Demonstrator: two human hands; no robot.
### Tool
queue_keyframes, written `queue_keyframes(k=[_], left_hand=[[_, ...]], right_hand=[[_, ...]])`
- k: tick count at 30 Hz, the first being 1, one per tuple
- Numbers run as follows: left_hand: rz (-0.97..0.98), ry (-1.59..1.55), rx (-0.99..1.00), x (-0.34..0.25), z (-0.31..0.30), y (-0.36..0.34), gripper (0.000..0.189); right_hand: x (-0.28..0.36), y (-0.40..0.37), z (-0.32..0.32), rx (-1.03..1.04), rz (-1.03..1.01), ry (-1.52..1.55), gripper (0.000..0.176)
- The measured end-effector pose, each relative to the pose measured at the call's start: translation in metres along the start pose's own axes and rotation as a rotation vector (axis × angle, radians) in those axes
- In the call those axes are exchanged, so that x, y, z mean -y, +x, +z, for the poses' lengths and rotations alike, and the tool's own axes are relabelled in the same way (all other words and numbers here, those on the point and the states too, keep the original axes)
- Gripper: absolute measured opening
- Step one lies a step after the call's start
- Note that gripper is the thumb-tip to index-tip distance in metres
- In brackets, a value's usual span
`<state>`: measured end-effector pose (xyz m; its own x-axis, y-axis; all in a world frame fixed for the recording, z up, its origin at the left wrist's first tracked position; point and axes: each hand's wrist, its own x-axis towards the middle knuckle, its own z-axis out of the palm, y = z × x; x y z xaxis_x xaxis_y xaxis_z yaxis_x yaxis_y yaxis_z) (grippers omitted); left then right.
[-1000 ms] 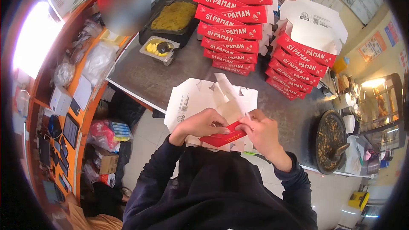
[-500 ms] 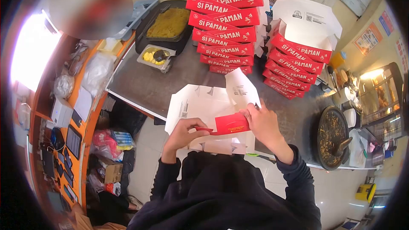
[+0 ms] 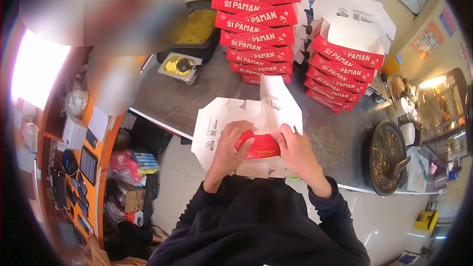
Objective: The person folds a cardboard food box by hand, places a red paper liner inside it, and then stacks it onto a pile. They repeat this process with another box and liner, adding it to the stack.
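Observation:
A partly folded food carton [image 3: 265, 150], white inside with a red printed outer panel, is in front of me at the near edge of the dark table. My left hand [image 3: 229, 149] grips the left end of the red panel, thumb in front and fingers over the white inside. At the other end, my right hand [image 3: 298, 153] pinches the corner where the red panel meets an upright white flap [image 3: 281, 101]. A wide white flap of the same carton lies spread at the left, beyond my left hand. My fingertips inside the carton are partly hidden.
Two stacks of red folded cartons [image 3: 258, 37] [image 3: 340, 76] stand at the back. A clear tub of yellow pieces [image 3: 180, 67] and a dark tray [image 3: 199, 29] are far left. A stone mortar with pestle [image 3: 387, 157] sits right. A blurred shape covers the upper left.
My left hand has moved up and right, from a red side tab onto the red panel's left end. The panel now stands straighter between both hands. The blurred shape at upper left has grown.

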<state>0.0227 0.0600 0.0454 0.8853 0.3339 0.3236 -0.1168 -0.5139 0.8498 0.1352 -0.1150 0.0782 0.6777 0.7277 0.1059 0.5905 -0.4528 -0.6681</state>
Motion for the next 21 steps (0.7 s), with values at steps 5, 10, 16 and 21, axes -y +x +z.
queue_keyframes(k=[5,10,16,21], left_hand=[[0.092,0.075,0.266,-0.017,0.003,0.009,0.036],[0.510,-0.077,0.099,-0.046,0.034,0.010,0.076],[0.772,-0.012,-0.169,-0.043,0.085,0.001,0.065],[0.305,0.257,0.332,0.013,0.082,-0.003,0.065]], right_hand=[[0.007,-0.011,-0.013,-0.096,-0.043,0.122,0.016],[0.009,-0.016,-0.028,-0.437,-0.093,0.181,0.027],[-0.040,0.010,-0.115,-1.007,-0.159,0.296,0.038],[-0.092,0.068,-0.273,-0.936,-0.023,-0.141,0.043]])
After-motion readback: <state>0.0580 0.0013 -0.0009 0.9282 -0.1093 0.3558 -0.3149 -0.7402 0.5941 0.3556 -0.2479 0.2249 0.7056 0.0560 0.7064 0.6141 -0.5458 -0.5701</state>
